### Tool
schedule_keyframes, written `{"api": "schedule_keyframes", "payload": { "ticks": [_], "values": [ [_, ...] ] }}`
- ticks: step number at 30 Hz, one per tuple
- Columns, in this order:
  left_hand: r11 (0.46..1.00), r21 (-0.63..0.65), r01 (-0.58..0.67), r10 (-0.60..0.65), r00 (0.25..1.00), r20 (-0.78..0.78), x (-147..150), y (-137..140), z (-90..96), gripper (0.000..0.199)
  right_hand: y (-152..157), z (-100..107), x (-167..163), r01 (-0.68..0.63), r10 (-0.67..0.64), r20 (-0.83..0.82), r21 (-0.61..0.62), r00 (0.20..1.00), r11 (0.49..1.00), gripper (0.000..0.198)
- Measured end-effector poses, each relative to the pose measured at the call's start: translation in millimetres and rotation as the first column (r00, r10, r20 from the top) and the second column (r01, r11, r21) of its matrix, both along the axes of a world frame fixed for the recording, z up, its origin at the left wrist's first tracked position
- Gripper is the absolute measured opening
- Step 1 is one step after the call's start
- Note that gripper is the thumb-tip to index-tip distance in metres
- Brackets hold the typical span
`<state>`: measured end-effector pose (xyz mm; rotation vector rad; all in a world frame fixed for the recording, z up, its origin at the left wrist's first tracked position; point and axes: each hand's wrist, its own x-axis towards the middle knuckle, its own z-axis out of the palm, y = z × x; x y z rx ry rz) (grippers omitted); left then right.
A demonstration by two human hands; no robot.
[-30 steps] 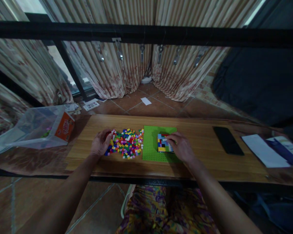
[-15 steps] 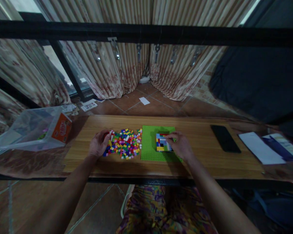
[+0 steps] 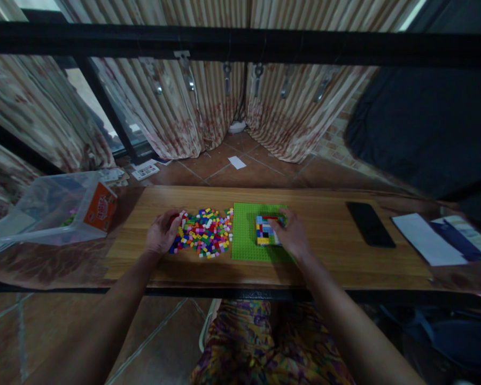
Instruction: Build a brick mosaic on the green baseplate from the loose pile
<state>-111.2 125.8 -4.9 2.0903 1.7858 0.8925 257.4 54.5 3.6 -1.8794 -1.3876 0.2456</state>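
Note:
A small block build of mixed colours stands on the green baseplate. My right hand is closed around the build's right side, thumb on the near side and forefinger at its far corner; the hand covers that side. To the left of the baseplate, loose toy building bricks lie spread in a many-coloured heap. At the heap's left edge rests my left hand, thumb and fingers curled together by red and white bricks. Whatever may be between those fingertips is hidden.
The wooden board carries a black phone on the right. Papers lie past the phone. At far left stands a clear plastic box with an orange label. A dark bar crosses beyond the table.
My right hand has shifted slightly left and toward the far side, its fingers now around the build's right edge. My left hand stays at the heap. The camera view has tilted slightly.

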Motion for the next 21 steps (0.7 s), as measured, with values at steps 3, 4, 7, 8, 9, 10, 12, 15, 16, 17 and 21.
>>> {"api": "schedule_keyframes", "payload": {
  "ticks": [3,4,7,8,9,10,12,15,16,17,21],
  "values": [
    [1.0,0.01,0.007,-0.007,1.0,0.002,-0.1,0.3,-0.2,0.042,3.1,-5.0,-0.7,0.012,-0.014,-0.031,-0.056,0.999,0.998,0.047],
    [1.0,0.011,0.005,-0.005,1.0,0.001,-0.2,0.5,-0.4,0.042,4.0,-5.0,-0.3,0.008,-0.011,-0.042,-0.071,0.999,0.997,0.047],
    [1.0,0.008,0.003,-0.003,1.0,0.002,-0.7,0.7,-1.3,0.043,6.2,-0.9,0.8,-0.025,0.015,-0.085,-0.123,0.996,0.992,0.044],
    [1.0,0.007,0.006,-0.007,1.0,0.001,-1.0,0.8,-1.7,0.043,6.7,1.1,0.8,-0.038,0.023,-0.104,-0.143,0.994,0.989,0.043],
    [1.0,0.007,0.01,-0.01,1.0,0.001,-1.3,1.0,-2.3,0.044,7.0,2.8,0.6,-0.046,0.026,-0.125,-0.159,0.992,0.986,0.041],
    [1.0,0.009,0.014,-0.014,1.0,0.001,-1.7,1.2,-3.1,0.045,7.1,4.3,0.3,-0.048,0.023,-0.144,-0.172,0.989,0.984,0.04],
    [1.0,0.015,0.017,-0.017,1.0,0.002,-2.8,2.1,-5.1,0.045,6.8,6.1,-0.6,-0.043,0.012,-0.167,-0.182,0.986,0.982,0.038],
    [1.0,0.022,0.021,-0.021,1.0,0.004,-4.4,3.6,-8.3,0.043,5.5,7.3,-1.7,-0.06,0.033,-0.163,-0.167,0.986,0.984,0.036],
    [0.999,0.025,0.02,-0.02,1.0,0.007,-4.8,4.1,-9.1,0.043,5.0,7.7,-2.1,-0.074,0.05,-0.15,-0.161,0.987,0.984,0.035],
    [0.999,0.027,0.018,-0.018,1.0,0.009,-5.0,4.3,-9.6,0.043,4.8,8.3,-2.5,-0.088,0.067,-0.138,-0.158,0.988,0.983,0.034],
    [1.0,0.021,0.016,-0.016,1.0,0.006,-3.8,4.0,-8.7,0.043,5.8,11.2,-2.3,-0.116,0.096,-0.111,-0.193,0.989,0.974,0.033]
  ]
}}
